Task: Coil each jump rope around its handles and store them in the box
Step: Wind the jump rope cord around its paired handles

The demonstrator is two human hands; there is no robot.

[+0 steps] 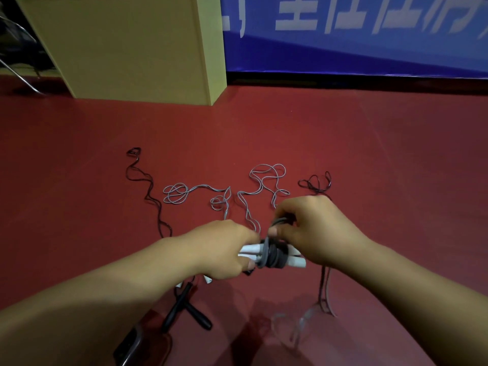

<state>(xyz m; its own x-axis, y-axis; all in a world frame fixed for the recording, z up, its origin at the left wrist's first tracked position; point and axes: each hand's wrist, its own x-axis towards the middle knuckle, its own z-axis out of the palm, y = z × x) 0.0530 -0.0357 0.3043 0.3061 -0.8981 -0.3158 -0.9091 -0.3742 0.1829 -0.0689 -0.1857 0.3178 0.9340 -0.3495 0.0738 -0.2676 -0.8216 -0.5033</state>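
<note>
My left hand (224, 249) grips a pair of white jump-rope handles (297, 260) held side by side. Grey cord (274, 256) is wound in several turns round their middle. My right hand (309, 225) pinches a loop of that grey cord just above the bundle. On the red floor beyond lie a loose grey rope (182, 194), another grey rope (266, 178) and a dark rope (148, 186). Two black handles (184, 307) lie crossed on the floor under my left forearm. A second dark rope (317, 182) lies behind my right hand. No box shows plainly.
A tall yellow-beige panel (132, 46) stands at the back left. A blue banner (356, 35) runs along the far wall. Metal chair legs (18, 70) show at the far left. A dark flat object (129, 344) lies near the lower edge.
</note>
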